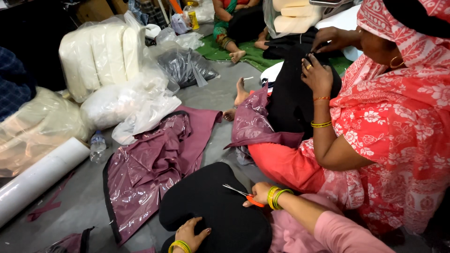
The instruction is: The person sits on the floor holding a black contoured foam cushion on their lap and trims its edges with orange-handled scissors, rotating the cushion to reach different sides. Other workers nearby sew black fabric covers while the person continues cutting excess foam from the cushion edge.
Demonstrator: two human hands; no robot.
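Note:
My left hand (191,233) rests flat on a black padded cushion cover (211,206) in my lap, fingers spread on the fabric. At the cushion's right edge my right hand (258,193) grips small orange-handled scissors (240,192), whose blades point left over the black fabric. Both wrists carry yellow-green bangles, and my sleeve is pink.
A shiny maroon cover (150,164) lies on the grey floor to the left. A person in red floral clothing (393,122) sits close on the right, handling black fabric (290,93). Plastic-wrapped foam pads (101,54), a white roll (42,175) and a water bottle (97,146) stand at left.

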